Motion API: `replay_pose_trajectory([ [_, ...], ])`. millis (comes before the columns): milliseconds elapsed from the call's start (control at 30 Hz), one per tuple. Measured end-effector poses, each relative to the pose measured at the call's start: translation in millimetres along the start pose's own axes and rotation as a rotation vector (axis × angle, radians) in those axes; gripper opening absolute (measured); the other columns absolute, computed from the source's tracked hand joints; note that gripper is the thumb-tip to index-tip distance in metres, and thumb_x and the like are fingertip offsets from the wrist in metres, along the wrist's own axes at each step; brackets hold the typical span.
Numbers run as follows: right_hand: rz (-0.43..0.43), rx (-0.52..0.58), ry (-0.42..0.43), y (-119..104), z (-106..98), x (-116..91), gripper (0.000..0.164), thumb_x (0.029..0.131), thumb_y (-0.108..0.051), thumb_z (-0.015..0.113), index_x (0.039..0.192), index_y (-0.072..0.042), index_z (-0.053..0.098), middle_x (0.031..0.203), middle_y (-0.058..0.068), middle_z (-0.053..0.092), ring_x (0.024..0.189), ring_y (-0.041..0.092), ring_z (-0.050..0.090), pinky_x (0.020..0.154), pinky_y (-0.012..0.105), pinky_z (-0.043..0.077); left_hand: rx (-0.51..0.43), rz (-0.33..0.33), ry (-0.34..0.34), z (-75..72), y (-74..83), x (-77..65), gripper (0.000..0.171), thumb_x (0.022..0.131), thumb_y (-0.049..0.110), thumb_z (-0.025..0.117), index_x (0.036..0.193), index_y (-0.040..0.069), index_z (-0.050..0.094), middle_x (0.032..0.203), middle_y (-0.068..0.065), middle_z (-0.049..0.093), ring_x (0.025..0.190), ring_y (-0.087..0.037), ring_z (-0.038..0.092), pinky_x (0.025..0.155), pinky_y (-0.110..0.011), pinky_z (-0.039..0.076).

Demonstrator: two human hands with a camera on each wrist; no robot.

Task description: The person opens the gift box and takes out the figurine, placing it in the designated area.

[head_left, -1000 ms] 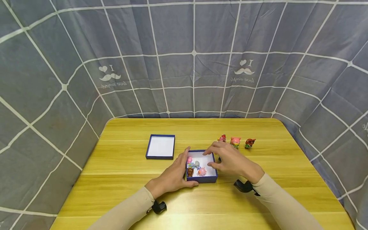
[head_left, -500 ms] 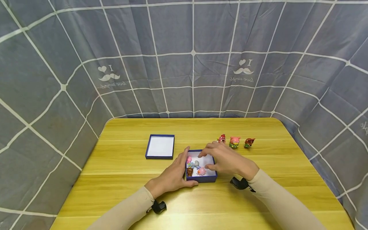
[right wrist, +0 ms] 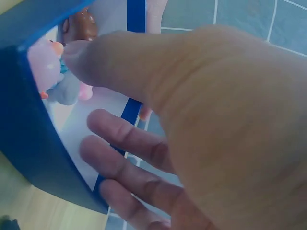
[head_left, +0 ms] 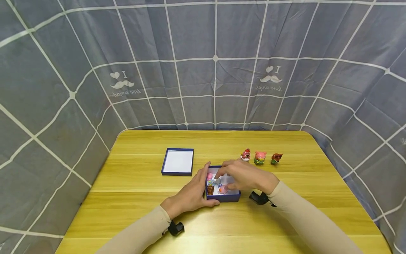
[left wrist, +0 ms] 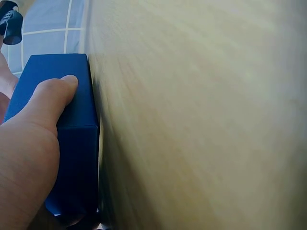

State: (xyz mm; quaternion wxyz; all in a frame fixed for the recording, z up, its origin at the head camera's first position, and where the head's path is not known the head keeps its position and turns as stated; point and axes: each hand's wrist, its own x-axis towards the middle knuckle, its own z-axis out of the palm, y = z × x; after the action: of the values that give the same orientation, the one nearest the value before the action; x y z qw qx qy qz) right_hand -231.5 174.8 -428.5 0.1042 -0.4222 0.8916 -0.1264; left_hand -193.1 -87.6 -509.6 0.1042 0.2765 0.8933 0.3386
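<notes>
A dark blue box with a white inside stands on the table, its top uncovered. My left hand grips its left side, thumb pressed on the near wall in the left wrist view. Inside the box lie several small toy figurines: a pink one near the front, a brown one in the near left corner, a grey-blue one and another pink one along the left. My right hand reaches into the box over them, fingers apart. Its thumb overlaps the figurines in the right wrist view.
A matching blue lid, white side up, lies to the back left. Behind the right hand, three figurines stand in a row: one with a red top, a pink one and a red-brown one. A grey checked curtain surrounds the table.
My right hand has moved left and farther into the box, over the figurines, uncovering more of the red-topped figurine behind it. The left hand stays on the box.
</notes>
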Motion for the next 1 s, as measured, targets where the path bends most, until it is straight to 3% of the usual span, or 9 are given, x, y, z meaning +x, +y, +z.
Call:
replay_pose_trajectory([
  [333,-0.002,0.102,-0.112,3.9,0.3,12.1,0.033,0.102,-0.017,0.093,0.134,-0.016,0.087,0.130,0.004,0.081,0.112,0.020,0.077,0.096,0.033,0.067,0.005,0.014,-0.002,2.7,-1.8,0.6,0.141,0.098,0.057,0.094,0.188,0.010,-0.004,0.190,-0.029,0.026,0.171,-0.043,0.043,0.138,-0.060,0.045],
  [667,-0.070,0.119,-0.208,6.4,1.1,27.4,0.024,0.098,-0.009,0.095,0.121,-0.012,0.088,0.107,0.003,0.083,0.086,0.002,0.071,0.083,0.022,0.062,0.016,0.011,0.009,3.1,-1.9,0.4,0.141,0.097,0.055,0.095,0.188,0.008,-0.003,0.189,-0.029,0.028,0.170,-0.043,0.044,0.136,-0.059,0.047],
  [1000,-0.053,0.138,-0.245,8.2,6.4,33.6,0.019,0.095,-0.004,0.095,0.107,-0.016,0.087,0.094,0.000,0.081,0.079,-0.002,0.062,0.076,0.019,0.057,0.025,0.013,0.013,3.7,-1.9,0.2,0.141,0.098,0.055,0.095,0.188,0.007,-0.002,0.188,-0.028,0.030,0.167,-0.041,0.047,0.135,-0.058,0.049],
])
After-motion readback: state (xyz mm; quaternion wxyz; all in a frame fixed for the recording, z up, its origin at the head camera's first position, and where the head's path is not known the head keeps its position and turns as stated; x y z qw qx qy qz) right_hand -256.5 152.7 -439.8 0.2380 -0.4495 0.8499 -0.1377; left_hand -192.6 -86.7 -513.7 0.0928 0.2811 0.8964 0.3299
